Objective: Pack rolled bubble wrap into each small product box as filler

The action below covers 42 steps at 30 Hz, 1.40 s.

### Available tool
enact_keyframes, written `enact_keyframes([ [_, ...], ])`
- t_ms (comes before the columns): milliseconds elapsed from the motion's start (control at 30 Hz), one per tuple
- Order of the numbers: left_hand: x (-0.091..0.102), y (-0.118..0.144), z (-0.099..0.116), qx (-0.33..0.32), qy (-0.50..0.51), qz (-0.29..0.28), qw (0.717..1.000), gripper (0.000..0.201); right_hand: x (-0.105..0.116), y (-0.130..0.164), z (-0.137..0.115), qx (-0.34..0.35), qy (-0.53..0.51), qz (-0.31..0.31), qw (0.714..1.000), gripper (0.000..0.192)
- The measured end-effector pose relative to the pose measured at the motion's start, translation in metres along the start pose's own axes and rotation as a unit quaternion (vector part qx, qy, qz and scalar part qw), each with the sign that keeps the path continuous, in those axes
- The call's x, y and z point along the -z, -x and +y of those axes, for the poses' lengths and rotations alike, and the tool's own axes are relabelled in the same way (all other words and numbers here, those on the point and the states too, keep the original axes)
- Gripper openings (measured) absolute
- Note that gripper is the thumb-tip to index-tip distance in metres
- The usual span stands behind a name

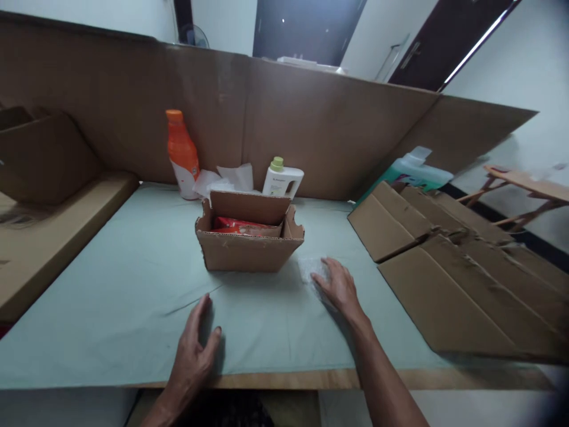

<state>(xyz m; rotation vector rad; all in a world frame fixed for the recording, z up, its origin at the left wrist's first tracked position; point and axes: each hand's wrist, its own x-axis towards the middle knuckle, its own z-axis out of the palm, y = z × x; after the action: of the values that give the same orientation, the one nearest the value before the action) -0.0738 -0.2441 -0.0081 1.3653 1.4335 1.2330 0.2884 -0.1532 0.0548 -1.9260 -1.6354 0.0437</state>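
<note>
A small open cardboard box (244, 255) stands on the cloth in front of me, its flaps raised and a red packet (240, 226) inside. To the right of the box, my right hand (340, 287) has its thumb and fingers on a clear piece of bubble wrap (307, 268), partly covering it. My left hand (193, 350) hovers near the front edge of the table, thumb and fingers apart, with nothing in it. Crumpled white packing sheets (237, 177) lie behind the box.
An orange-and-white bottle (183, 155) and a white bottle with a green cap (282, 179) stand at the back before a cardboard wall (320, 118). Flattened cartons (448, 296) and a green liquid jug (415, 169) are at right. Larger cardboard (57, 219) fills the left side.
</note>
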Motion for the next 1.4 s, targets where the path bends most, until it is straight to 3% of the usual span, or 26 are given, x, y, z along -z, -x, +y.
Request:
enact_keyframes([
  [100, 0.005, 0.006, 0.003, -0.041, -0.042, -0.048, 0.997, 0.047, -0.011, 0.013, 0.001, 0.006, 0.005, 0.0, 1.0, 0.026],
  [167, 0.01, 0.004, 0.006, -0.053, -0.053, -0.06, 0.995, 0.043, -0.014, 0.032, -0.011, 0.027, -0.002, -0.001, 1.0, 0.026],
  [267, 0.012, -0.002, 0.012, -0.06, -0.059, -0.068, 0.994, 0.046, -0.018, 0.065, -0.055, 0.11, -0.043, -0.026, 0.993, 0.023],
  [367, 0.011, -0.012, 0.018, -0.11, -0.086, -0.083, 0.987, 0.069, -0.027, 0.085, -0.115, 0.202, -0.106, -0.088, 0.97, 0.018],
  [433, 0.011, -0.02, 0.019, -0.165, -0.127, -0.094, 0.974, 0.08, -0.032, 0.086, -0.146, 0.226, -0.157, -0.138, 0.951, 0.022],
  [500, 0.013, -0.026, 0.017, -0.2, -0.17, -0.089, 0.961, 0.08, -0.034, 0.083, -0.157, 0.215, -0.201, -0.165, 0.941, 0.03],
  [567, 0.017, -0.031, 0.012, -0.2, -0.207, -0.064, 0.956, 0.069, -0.032, 0.081, -0.15, 0.189, -0.204, -0.165, 0.946, 0.033],
  [733, 0.025, -0.034, 0.006, -0.184, -0.259, -0.035, 0.948, 0.037, -0.037, 0.105, -0.103, 0.102, -0.061, -0.123, 0.985, 0.045],
  [800, 0.026, -0.032, 0.011, -0.179, -0.261, -0.032, 0.948, 0.032, -0.042, 0.119, -0.098, 0.076, -0.059, -0.11, 0.989, 0.032],
  [900, 0.022, -0.028, 0.023, -0.192, -0.264, -0.032, 0.945, 0.038, -0.047, 0.127, -0.109, 0.052, -0.143, -0.104, 0.983, 0.013],
  [1033, 0.012, -0.023, 0.035, -0.205, -0.238, -0.073, 0.946, 0.068, -0.04, 0.115, -0.135, 0.005, -0.33, -0.13, 0.935, 0.016],
  [1100, 0.009, -0.025, 0.038, -0.148, -0.196, -0.071, 0.967, 0.068, -0.032, 0.107, -0.143, 0.002, -0.415, -0.141, 0.899, 0.016],
  [1167, 0.011, -0.031, 0.039, -0.049, -0.109, -0.071, 0.99, 0.056, -0.024, 0.1, -0.144, 0.005, -0.478, -0.136, 0.868, 0.016],
  [1233, 0.02, -0.039, 0.042, 0.042, -0.018, -0.094, 0.994, 0.043, -0.018, 0.092, -0.138, -0.008, -0.526, -0.127, 0.841, 0.018],
  [1300, 0.033, -0.046, 0.044, 0.094, 0.029, -0.122, 0.988, 0.041, -0.014, 0.084, -0.125, -0.045, -0.559, -0.122, 0.819, 0.021],
  [1400, 0.049, -0.052, 0.046, 0.112, 0.021, -0.115, 0.987, 0.045, -0.014, 0.068, -0.097, -0.102, -0.543, -0.122, 0.824, 0.028],
])
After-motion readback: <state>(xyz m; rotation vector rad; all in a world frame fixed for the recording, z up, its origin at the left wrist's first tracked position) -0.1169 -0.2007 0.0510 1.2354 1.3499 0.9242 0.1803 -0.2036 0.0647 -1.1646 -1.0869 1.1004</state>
